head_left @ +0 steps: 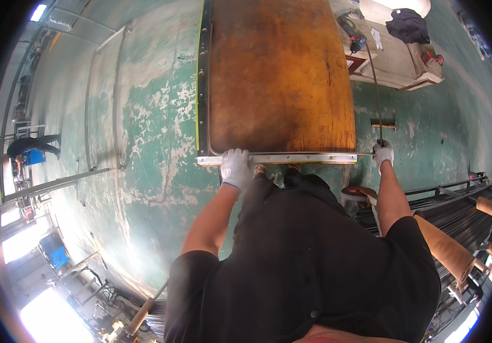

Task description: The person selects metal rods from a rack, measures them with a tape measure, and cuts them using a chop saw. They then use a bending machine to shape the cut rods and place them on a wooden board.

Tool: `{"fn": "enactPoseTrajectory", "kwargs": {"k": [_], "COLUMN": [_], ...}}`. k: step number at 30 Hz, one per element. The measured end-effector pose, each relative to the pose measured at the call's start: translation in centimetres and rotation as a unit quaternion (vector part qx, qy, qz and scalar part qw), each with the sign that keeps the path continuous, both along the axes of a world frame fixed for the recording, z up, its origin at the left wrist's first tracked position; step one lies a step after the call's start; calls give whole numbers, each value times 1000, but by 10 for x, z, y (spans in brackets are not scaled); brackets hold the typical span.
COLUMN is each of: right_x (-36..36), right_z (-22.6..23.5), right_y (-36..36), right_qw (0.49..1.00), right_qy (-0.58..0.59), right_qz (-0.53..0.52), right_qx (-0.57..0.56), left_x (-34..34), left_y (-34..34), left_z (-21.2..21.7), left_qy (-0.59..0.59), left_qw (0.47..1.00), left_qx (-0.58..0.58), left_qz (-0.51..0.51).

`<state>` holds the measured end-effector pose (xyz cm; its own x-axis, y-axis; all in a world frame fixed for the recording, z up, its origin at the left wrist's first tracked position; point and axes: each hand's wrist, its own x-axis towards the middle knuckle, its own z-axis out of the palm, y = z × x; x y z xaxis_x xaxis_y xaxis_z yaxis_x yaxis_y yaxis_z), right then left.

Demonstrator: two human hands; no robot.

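By the right hand [383,153] — fingers closed — the rod [377,91] is gripped; the left hand [236,167] is laid over the rail [297,159] at the near edge of the board [280,74], its hold unclear. Extended beside the board toward the drill [358,44], the rod is judged light and springy — best supported at two well-separated points.

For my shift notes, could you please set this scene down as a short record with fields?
Board: orange-brown, dark-stained
Near edge: pale rail
Left hand: white glove, on the rail near its left end
Right hand: white glove, closed on a thin rod, right of the board
Upper right: pale bench, drill, dark cloth
Far left: another person, bent over
Floor: green, paint worn off in patches
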<state>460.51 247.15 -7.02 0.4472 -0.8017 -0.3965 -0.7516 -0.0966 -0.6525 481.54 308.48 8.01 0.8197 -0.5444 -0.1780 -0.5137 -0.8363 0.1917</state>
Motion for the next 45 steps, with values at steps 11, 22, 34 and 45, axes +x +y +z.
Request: {"fn": "enactPoseTrajectory", "kwargs": {"k": [11,22,34,45], "right_x": [1,19,19,12], "right_z": [-15,54,58,49], "right_y": [1,48,35,34], "right_qw": [998,995,993,995], "right_qy": [45,57,0,-14], "right_qz": [14,-45,-57,-36], "right_qx": [-52,65,108,87], "left_x": [10,4,0,-1], "left_y": [17,11,11,10], "left_z": [5,10,-2,8], "left_qy": [-20,-9,-2,14], "left_qw": [998,1000,999,999], "left_qx": [25,-14,45,31], "left_qz": [-53,-1,12,32]}}
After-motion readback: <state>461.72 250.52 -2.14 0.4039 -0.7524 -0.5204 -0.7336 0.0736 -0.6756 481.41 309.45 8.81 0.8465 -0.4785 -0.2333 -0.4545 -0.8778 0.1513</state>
